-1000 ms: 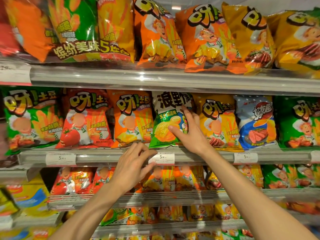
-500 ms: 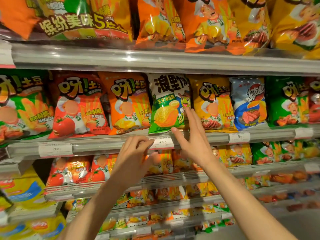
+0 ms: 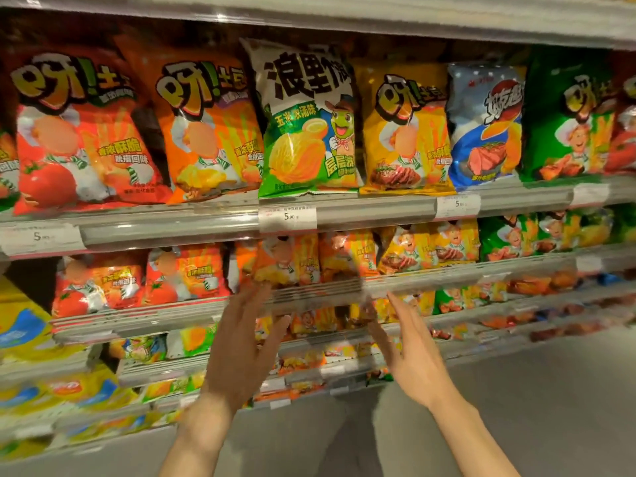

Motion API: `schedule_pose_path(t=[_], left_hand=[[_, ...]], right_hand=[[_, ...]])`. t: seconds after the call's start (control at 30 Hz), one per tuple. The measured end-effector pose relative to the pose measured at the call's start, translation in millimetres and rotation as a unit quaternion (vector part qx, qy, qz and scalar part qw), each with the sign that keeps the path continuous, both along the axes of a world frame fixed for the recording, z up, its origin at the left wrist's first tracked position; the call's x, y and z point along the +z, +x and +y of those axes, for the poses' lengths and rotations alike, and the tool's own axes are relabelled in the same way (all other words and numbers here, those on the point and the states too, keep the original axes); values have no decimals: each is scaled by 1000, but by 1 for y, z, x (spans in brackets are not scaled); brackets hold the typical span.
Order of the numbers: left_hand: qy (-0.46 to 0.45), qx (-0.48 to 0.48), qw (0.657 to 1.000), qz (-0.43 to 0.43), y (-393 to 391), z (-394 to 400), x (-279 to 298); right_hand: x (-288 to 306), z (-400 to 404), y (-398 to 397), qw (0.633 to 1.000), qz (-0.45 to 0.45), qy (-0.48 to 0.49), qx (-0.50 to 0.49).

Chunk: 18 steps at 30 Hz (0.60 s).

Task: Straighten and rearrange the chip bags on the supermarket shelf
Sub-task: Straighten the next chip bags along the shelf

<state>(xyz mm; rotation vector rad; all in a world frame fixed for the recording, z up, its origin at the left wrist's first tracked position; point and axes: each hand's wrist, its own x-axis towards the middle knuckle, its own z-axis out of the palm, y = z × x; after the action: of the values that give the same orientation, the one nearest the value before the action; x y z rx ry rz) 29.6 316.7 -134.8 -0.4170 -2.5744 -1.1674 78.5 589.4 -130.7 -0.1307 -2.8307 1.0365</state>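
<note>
Head view: both hands, left (image 3: 237,352) and right (image 3: 414,359), have dropped off the green bag (image 3: 308,122), grip released.

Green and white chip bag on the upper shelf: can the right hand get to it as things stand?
Probably yes. The right hand is open and empty, below the green and white chip bag, which stands at the shelf front with nothing between them.

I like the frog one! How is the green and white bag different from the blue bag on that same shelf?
The green and white bag shows a cartoon frog and yellow chips; the blue bag shows a slab of meat. The green and white bag stands taller, its top poking above its neighbours, while the blue bag is shorter. Both stand upright on the same shelf, and neither is touched by the hands.
</note>
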Motion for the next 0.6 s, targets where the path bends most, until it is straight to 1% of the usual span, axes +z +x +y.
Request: schedule_pose_path(t=[0.07, 0.13, 0.17, 0.23, 0.3, 0.37, 0.47, 0.6], left_hand=[[19, -10, 1000, 10, 7, 16, -2], [0, -3, 1000, 30, 12, 37, -4], [-15, 20, 999, 25, 12, 50, -3], [-15, 76, 997, -5, 13, 82, 1], [-17, 101, 995, -14, 14, 118, 5], [-37, 112, 993, -6, 17, 154, 9], [-58, 135, 989, -7, 19, 199, 24], [-76, 124, 989, 11, 9, 238, 43]], right_hand=[[-6, 24, 2, 1000, 20, -23, 4], [-8, 52, -2, 999, 12, -50, -15], [-10, 69, -4, 999, 14, -44, -18], [-10, 107, -7, 1000, 14, -17, -13], [-8, 150, -12, 1000, 14, -1, 3], [-6, 197, -17, 1000, 12, 22, 11], [1, 256, -22, 1000, -10, 29, 1], [20, 310, -28, 999, -9, 31, -17]])
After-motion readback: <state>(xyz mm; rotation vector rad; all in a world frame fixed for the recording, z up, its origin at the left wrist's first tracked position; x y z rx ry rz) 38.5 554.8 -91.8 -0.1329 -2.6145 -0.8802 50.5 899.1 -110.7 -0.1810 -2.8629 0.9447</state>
